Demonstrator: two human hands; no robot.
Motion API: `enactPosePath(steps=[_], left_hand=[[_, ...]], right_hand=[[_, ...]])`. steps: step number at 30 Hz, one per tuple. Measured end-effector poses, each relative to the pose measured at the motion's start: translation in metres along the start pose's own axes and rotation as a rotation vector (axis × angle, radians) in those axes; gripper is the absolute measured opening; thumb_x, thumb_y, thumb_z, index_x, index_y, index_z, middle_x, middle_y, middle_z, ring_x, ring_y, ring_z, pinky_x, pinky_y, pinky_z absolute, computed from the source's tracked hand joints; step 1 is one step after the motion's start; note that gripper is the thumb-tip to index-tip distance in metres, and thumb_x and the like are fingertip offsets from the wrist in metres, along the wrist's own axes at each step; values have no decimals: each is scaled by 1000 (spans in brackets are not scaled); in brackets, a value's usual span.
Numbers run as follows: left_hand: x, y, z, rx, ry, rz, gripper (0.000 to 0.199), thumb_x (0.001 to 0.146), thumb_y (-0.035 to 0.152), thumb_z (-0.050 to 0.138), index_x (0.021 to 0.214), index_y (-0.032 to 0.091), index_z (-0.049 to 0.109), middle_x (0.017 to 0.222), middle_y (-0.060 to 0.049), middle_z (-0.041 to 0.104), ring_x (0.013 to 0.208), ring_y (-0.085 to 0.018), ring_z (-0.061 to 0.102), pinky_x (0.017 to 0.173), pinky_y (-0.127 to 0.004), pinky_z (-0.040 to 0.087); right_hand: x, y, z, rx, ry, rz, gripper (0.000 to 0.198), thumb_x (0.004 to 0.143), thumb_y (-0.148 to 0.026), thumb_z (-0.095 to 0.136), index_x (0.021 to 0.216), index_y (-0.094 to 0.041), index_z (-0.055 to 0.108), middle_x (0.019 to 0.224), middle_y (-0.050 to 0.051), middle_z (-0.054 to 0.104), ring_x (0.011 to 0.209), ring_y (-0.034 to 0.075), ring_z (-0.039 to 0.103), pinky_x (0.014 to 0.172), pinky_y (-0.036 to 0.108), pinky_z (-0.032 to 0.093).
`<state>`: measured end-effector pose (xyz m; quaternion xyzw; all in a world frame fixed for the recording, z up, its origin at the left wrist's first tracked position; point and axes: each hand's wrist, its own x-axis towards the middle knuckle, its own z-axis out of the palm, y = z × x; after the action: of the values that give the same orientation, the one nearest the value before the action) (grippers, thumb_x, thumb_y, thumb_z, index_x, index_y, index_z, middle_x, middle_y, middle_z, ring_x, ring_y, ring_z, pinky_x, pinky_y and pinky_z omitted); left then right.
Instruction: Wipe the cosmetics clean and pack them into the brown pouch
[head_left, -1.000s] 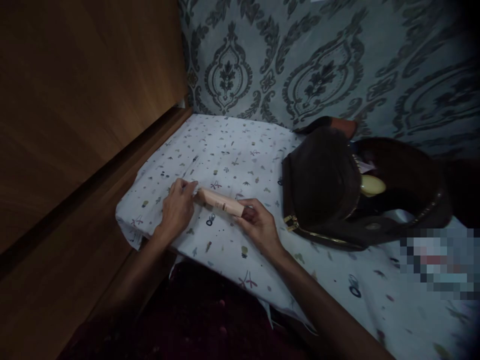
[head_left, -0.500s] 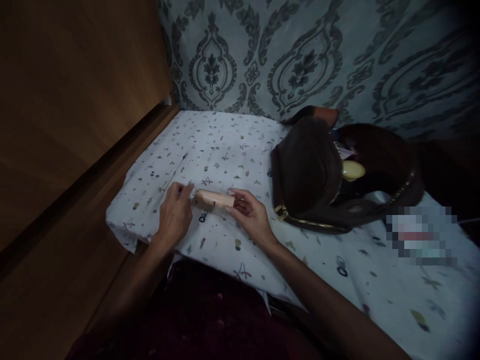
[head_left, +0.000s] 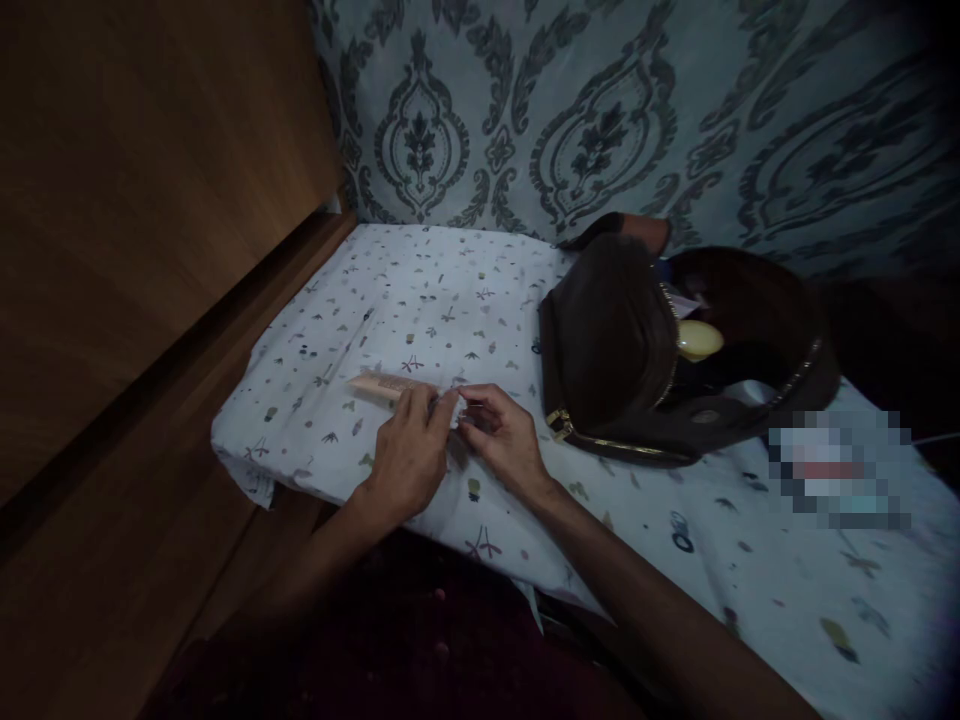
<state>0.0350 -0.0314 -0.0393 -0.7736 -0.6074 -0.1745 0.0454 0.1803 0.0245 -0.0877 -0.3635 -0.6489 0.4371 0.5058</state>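
A peach-coloured squeeze tube [head_left: 385, 387] with blurred print points left over the patterned cloth, its flat tail end outward. My left hand [head_left: 411, 455] is closed round the tube close to its cap end. At that end, my right hand [head_left: 506, 438] pinches with thumb and fingers at something small and whitish, apparently the cap; the fingers largely cover it. Just right of my hands stands a dark brown bag [head_left: 600, 345], unzipped, its top folded open.
Inside the bag show a yellow rounded item [head_left: 699, 341] and other pieces. A white printed cloth [head_left: 442, 290] covers the table. A pixelated packet-like patch [head_left: 840, 470] lies right. Wooden panelling [head_left: 165, 180] borders the left; patterned wall [head_left: 495, 110] stands behind.
My left hand has moved right along the tube and closed round it near the cap end. The tube has shifted left, and my right hand's fingers now meet my left at that end.
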Motion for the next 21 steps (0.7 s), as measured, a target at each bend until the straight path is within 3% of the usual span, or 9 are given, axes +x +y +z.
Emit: enactPosePath(steps=[6,10,16,21], left_hand=[[-1,-18,3,24,13,-70,44,91,8,40,132,22,51,117,-10,57,109,-25,55,73,-32,53],[-4,-41,0,53,11,-159,44,91,6,39,130,22,53,120,-11,58,112,-25,54,77,-33,54],[-14,-79,-3,159,-90,-313,46,93,9,36,135,19,52,116,-12,57,106,-25,56,77,-35,52],[-20,-94,1,126,-66,-330,45,92,11,38,133,18,54,113,-11,56,105,-24,56,81,-35,51]], right_hand=[[1,4,-1,-7,-22,43,32,74,-24,74,106,-25,69,111,5,68,100,21,68,88,38,61],[0,5,-1,23,-39,94,31,75,-30,76,104,-24,68,106,5,69,93,20,69,86,39,61],[0,0,-1,103,-87,206,35,74,-33,77,107,-24,65,93,2,72,78,17,69,75,33,60],[3,0,1,132,-37,229,41,71,-44,81,103,-23,65,90,2,71,76,17,68,70,31,59]])
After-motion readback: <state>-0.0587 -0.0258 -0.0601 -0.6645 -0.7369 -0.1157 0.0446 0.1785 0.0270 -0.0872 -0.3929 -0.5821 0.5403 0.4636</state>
